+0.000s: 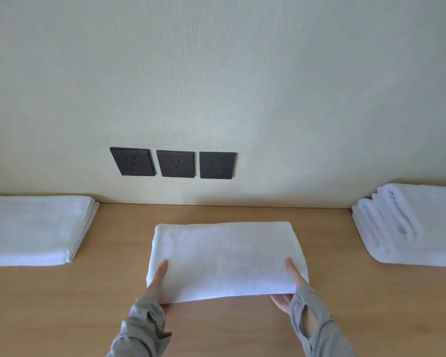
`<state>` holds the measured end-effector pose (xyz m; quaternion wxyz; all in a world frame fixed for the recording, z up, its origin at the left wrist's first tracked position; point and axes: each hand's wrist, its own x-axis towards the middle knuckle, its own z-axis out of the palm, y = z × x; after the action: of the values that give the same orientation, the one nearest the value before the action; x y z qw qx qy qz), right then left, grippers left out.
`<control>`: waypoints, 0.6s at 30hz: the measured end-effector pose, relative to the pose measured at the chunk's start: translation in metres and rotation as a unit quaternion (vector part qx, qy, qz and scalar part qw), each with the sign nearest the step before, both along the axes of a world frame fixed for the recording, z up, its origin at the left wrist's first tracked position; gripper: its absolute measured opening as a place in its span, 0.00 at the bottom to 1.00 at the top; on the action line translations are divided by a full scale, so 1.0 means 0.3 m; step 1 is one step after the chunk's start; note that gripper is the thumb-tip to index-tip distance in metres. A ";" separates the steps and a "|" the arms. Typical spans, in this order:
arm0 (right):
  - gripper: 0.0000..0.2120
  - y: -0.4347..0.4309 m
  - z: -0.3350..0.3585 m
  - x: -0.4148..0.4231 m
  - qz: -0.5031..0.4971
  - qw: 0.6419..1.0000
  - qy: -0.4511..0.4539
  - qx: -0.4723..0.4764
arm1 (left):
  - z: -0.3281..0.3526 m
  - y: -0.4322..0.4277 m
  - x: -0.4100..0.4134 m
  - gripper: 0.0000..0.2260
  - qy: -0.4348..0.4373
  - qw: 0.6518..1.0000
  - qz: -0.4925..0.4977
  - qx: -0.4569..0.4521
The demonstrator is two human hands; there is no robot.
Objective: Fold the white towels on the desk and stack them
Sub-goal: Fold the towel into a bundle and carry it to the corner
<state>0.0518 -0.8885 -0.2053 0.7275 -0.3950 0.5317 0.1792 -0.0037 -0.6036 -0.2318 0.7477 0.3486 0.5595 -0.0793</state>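
Two grips: left hand (158, 283) and right hand (290, 287) pinched the towel (224, 256) by its near corners; long axis ran left-right, stack (412, 228) waited at right edge.

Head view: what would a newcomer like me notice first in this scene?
In the middle of the wooden desk lies a folded white towel, with the left hand and right hand each pinching a near corner, thumbs on top. A flat towel pile lies at the far left and a thicker towel stack at the far right. Three dark wall sockets sit in a row behind.
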 end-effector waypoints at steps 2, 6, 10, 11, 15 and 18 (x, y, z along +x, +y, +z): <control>0.28 -0.003 0.001 0.008 -0.019 1.000 0.007 0.007 | -0.009 0.007 0.002 0.30 -0.006 1.000 -0.007 -0.015; 0.22 -0.017 -0.005 0.001 -0.015 1.000 -0.022 0.007 | -0.023 0.028 -0.004 0.25 -0.017 0.999 0.000 -0.034; 0.17 -0.013 0.001 -0.007 -0.006 0.999 -0.054 0.003 | -0.025 0.038 -0.019 0.24 -0.034 0.999 -0.003 -0.033; 0.16 -0.009 0.005 -0.006 -0.012 0.998 -0.057 0.005 | -0.027 0.037 -0.024 0.24 -0.040 0.999 -0.001 -0.031; 0.14 0.012 0.030 -0.005 -0.013 0.998 -0.064 0.013 | -0.011 0.033 -0.045 0.29 -0.059 0.998 0.025 -0.028; 0.14 0.031 0.053 -0.003 -0.002 0.996 -0.082 0.022 | 0.026 0.047 -0.076 0.31 -0.056 0.996 0.069 -0.009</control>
<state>0.0510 -0.8792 -0.1893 0.7777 -0.3912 0.4667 0.1562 -0.0266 -0.5895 -0.2239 0.7846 0.3062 0.5389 -0.0132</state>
